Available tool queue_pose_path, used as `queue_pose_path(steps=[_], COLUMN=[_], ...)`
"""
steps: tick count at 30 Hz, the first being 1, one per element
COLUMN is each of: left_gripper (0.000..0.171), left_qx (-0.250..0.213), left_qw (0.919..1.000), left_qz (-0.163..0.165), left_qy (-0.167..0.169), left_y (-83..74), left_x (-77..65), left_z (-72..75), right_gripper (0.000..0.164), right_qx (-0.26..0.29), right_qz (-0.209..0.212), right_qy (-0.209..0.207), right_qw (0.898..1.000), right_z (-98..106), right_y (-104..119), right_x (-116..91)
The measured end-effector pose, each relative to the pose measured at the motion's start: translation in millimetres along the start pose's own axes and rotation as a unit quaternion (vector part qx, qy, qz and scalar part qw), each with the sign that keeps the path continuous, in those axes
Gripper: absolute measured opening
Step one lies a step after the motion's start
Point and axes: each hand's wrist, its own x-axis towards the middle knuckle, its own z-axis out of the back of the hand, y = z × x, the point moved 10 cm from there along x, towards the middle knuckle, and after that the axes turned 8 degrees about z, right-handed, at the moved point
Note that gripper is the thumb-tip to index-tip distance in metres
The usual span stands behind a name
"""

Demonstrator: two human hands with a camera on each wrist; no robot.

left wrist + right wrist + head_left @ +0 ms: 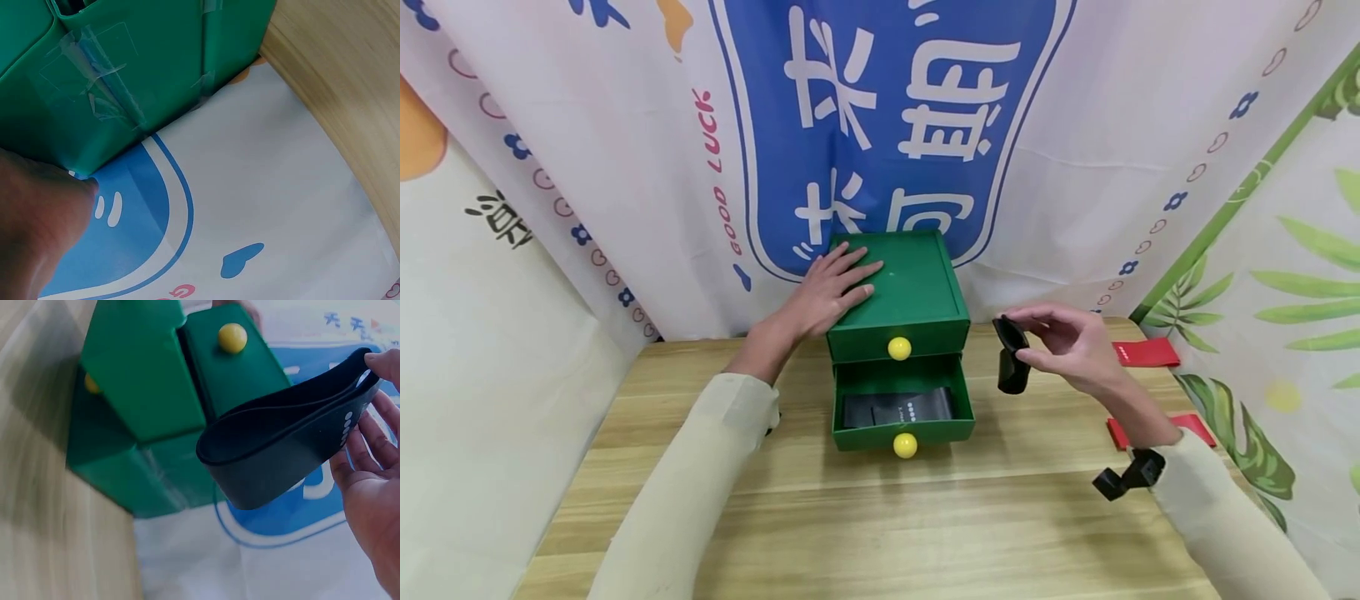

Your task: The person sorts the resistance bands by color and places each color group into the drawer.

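Observation:
A small green two-drawer cabinet (910, 283) stands at the back of the table, its lower drawer (865, 439) pulled out. Inside that drawer lies a flat black resistance band (887, 410) with white dots. My left hand (826, 296) rests on the cabinet's top, fingers straight and spread; the left wrist view shows only part of the hand (37, 219) beside the cabinet's wall. To the right of the cabinet, my right hand (1071, 343) pinches another black resistance band (275, 465) by one end between thumb and fingers. Its loop hangs partly open above the table.
Two red bands (1153, 353) lie one behind the other at the table's right edge, the nearer partly behind my right wrist. Yellow ball knobs (899, 348) stick out from both drawer fronts. A printed cloth (1075, 192) hangs behind the wooden table (880, 533).

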Motion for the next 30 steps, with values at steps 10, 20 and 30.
queue_pose_path(steps=[10, 20, 30], left_gripper=[0.055, 0.055, 0.056], left_qx=[-0.001, 0.003, 0.010], left_qw=[1.0000, 1.0000, 0.9999], left_qz=[0.002, -0.002, -0.004], left_qy=[-0.002, -0.003, -0.003], left_y=[4.0, 4.1, 1.8], left_x=[-0.7, -1.0, 1.8], left_z=[2.1, 0.7, -1.9], right_gripper=[0.038, 0.039, 0.041], right_qx=[0.017, 0.016, -0.009], right_qz=[0.014, 0.006, -0.030], right_qy=[0.017, 0.044, 0.064], right_qw=[1.000, 0.999, 0.997], right_z=[-33, -65, -83], right_y=[6, -5, -31], right_x=[23, 30, 15])
